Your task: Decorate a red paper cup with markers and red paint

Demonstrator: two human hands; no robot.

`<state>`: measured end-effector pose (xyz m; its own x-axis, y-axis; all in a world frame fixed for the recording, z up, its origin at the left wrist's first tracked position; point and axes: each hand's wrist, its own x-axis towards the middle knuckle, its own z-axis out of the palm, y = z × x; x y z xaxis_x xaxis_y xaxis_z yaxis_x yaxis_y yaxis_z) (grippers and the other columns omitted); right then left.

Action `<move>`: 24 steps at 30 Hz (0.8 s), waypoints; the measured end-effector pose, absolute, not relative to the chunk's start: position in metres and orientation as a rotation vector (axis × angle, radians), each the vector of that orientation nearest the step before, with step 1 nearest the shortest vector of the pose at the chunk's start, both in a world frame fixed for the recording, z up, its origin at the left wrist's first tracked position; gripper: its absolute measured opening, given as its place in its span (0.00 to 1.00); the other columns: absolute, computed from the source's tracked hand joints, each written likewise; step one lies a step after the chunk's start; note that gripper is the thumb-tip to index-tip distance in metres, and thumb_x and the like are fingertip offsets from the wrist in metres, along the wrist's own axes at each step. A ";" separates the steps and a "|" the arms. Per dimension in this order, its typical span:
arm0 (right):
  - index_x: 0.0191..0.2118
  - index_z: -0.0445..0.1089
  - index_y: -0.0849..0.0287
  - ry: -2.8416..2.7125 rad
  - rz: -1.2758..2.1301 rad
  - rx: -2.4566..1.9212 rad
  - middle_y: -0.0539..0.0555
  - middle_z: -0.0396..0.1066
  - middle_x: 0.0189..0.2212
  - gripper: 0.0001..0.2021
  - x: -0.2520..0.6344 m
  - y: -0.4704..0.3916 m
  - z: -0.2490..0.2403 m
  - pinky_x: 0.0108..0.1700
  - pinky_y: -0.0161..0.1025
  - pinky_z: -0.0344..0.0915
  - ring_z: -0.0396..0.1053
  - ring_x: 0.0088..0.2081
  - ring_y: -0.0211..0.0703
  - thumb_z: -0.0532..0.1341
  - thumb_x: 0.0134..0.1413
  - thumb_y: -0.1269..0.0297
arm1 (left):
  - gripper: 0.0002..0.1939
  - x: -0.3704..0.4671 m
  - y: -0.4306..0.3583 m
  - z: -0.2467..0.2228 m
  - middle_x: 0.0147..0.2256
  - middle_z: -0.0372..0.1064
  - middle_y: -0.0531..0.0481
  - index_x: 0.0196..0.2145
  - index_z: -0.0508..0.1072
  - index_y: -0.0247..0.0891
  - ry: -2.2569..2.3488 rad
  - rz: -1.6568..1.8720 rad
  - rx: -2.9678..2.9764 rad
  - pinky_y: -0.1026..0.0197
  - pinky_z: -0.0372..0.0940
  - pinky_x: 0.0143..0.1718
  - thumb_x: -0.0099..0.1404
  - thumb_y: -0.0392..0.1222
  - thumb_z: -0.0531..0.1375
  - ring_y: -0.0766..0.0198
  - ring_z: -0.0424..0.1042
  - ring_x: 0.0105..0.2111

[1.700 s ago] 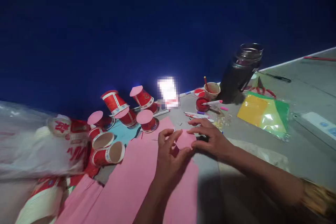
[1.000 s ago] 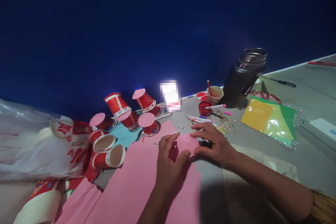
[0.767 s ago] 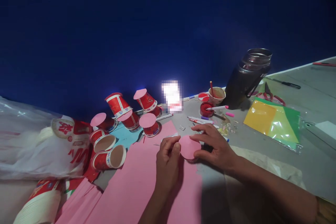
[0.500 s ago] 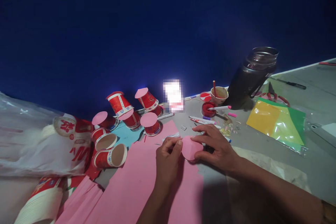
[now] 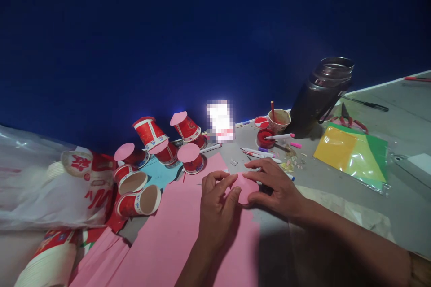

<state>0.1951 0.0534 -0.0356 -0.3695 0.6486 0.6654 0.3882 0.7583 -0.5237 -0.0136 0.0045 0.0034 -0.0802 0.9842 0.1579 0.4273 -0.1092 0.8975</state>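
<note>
Between my hands is a pink paper disc (image 5: 247, 188), held a little above a large pink paper sheet (image 5: 182, 228). My left hand (image 5: 217, 202) has its thumb and forefinger closed on the disc's left edge. My right hand (image 5: 274, 188) grips the right side, thumb at the lower edge and fingertips at the upper edge. What lies under the disc is hidden. To the left stand several upturned red paper cups, most topped with pink discs, such as the near cup (image 5: 191, 159).
Two red cups (image 5: 139, 202) lie tipped at left, beside a plastic bag (image 5: 50, 188). Markers (image 5: 261, 152), a red glue pot (image 5: 266, 139), and a paper cup (image 5: 279, 119) sit beyond my hands. A dark flask (image 5: 319, 98), pliers (image 5: 350, 119) and coloured sheets (image 5: 352, 150) are at right.
My left thumb and forefinger have moved right over the disc, and the forefinger has stretched out along its upper edge. My right hand keeps its hold. The view has shifted slightly.
</note>
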 end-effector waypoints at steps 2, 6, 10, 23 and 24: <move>0.56 0.77 0.52 -2.009 0.370 -0.798 0.62 0.78 0.54 0.19 0.196 0.053 -0.036 0.55 0.56 0.75 0.76 0.54 0.57 0.72 0.62 0.53 | 0.13 -0.015 0.005 0.001 0.48 0.72 0.42 0.49 0.86 0.51 1.551 1.153 1.598 0.53 0.74 0.46 0.70 0.48 0.64 0.50 0.72 0.52; 0.60 0.75 0.52 -1.995 0.414 -0.834 0.62 0.77 0.56 0.19 0.200 0.051 -0.034 0.58 0.55 0.74 0.75 0.57 0.57 0.68 0.67 0.55 | 0.13 -0.018 0.006 -0.001 0.47 0.73 0.43 0.50 0.85 0.51 1.528 1.151 1.619 0.52 0.74 0.48 0.70 0.47 0.65 0.50 0.72 0.52; 0.59 0.76 0.52 -1.983 0.386 -0.840 0.62 0.77 0.56 0.16 0.199 0.051 -0.035 0.59 0.56 0.73 0.75 0.57 0.57 0.66 0.69 0.56 | 0.15 -0.020 0.006 -0.001 0.47 0.73 0.44 0.51 0.85 0.52 1.497 1.145 1.641 0.51 0.73 0.50 0.68 0.46 0.67 0.51 0.72 0.52; 0.58 0.77 0.51 -2.030 0.308 -0.808 0.63 0.78 0.55 0.16 0.198 0.053 -0.040 0.56 0.59 0.73 0.75 0.55 0.58 0.67 0.68 0.57 | 0.17 -0.019 0.005 0.000 0.47 0.73 0.44 0.50 0.85 0.51 1.462 1.148 1.512 0.53 0.72 0.47 0.63 0.44 0.69 0.52 0.72 0.50; 0.58 0.77 0.51 -2.029 0.306 -0.805 0.62 0.78 0.55 0.16 0.198 0.053 -0.039 0.56 0.59 0.74 0.75 0.55 0.58 0.67 0.68 0.57 | 0.18 -0.017 0.005 0.001 0.47 0.73 0.44 0.50 0.85 0.51 1.475 1.165 1.478 0.53 0.72 0.47 0.62 0.44 0.69 0.53 0.73 0.48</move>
<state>0.1979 0.0529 -0.0394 -0.3799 0.6470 0.6611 0.4236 0.7570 -0.4975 -0.0173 0.0050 0.0011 -0.0695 0.9925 0.1008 0.3280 -0.0727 0.9419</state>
